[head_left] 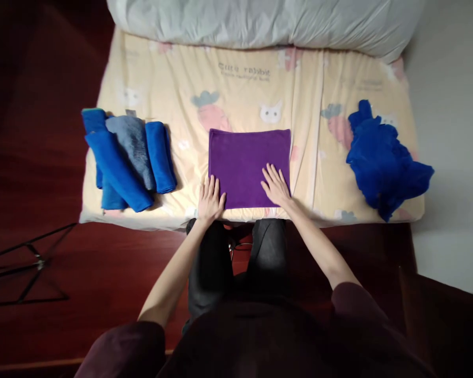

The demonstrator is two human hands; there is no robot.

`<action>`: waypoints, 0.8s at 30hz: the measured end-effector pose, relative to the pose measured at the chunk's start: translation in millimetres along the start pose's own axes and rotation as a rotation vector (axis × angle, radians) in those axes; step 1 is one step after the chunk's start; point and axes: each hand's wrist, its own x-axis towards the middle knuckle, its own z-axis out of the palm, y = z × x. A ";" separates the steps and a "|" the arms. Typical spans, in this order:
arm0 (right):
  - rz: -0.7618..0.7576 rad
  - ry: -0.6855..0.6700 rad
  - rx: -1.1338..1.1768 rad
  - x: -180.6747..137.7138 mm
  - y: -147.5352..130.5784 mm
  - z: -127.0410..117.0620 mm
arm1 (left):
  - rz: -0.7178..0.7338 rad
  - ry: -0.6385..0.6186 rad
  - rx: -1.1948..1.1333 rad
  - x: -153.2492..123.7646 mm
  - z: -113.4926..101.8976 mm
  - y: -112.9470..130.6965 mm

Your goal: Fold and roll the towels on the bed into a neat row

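Note:
A purple towel (pixel 246 163) lies flat as a rectangle on the bed, right in front of my knees. My left hand (pixel 210 199) rests at its near left corner, fingers stretched out, partly on the cloth and partly on the sheet. Flat on the right part of the towel is my right hand (pixel 275 186), with its fingers spread. Neither hand grips anything. To the left sits a pile of rolled towels, among them a blue rolled towel (pixel 118 170), a grey-blue towel (pixel 130 142) and a shorter blue roll (pixel 161 157). A crumpled blue cloth (pixel 382 157) lies at the right.
The bed (pixel 173 89) wears a pale yellow sheet printed with carrots and cats. A thick white quilt (pixel 268 21) runs along its far side. A white wall (pixel 453 157) borders the right. Black tripod legs (pixel 39 262) stand on the dark red floor at left.

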 end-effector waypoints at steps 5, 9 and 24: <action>0.126 0.108 -0.021 -79.9 -7.4 20.6 | -0.031 0.020 0.034 -72.6 4.2 -14.4; 0.386 0.393 0.011 -118.3 -19.5 43.8 | -0.053 0.101 0.006 -83.8 7.6 -16.1; 0.282 0.533 0.064 -185.4 6.5 38.6 | -0.120 0.174 -0.024 -91.8 -5.9 -20.5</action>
